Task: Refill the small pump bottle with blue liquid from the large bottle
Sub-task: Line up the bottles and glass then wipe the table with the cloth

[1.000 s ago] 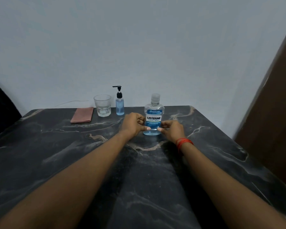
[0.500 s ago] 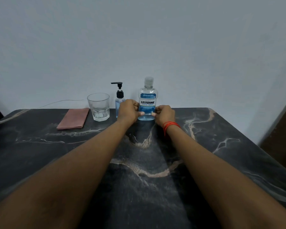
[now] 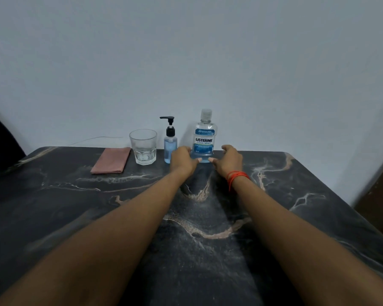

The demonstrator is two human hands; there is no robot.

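Left hand (image 3: 182, 161) and right hand (image 3: 228, 161) flank the foot of the large bottle (image 3: 204, 138), thumbs at its base and fingers curved beside its sides. From behind I cannot tell whether they clamp it or only cup it.

The dark marble table (image 3: 53, 206) carries everything, and its broad near stretch gives me room to work. The large bottle stands upright near the far edge, cap on, with blue showing at its foot. A glass (image 3: 143, 146) stands to the left. Between the glass and the large bottle is the small pump bottle (image 3: 170, 149), pump head fitted, just beside my left hand.

I judge this the opening step, with nothing unsealed yet. Next, the cap and the pump head must be unscrewed, one hand steadying each bottle. The wall sits close behind, so I'd draw both bottles toward me before pouring.
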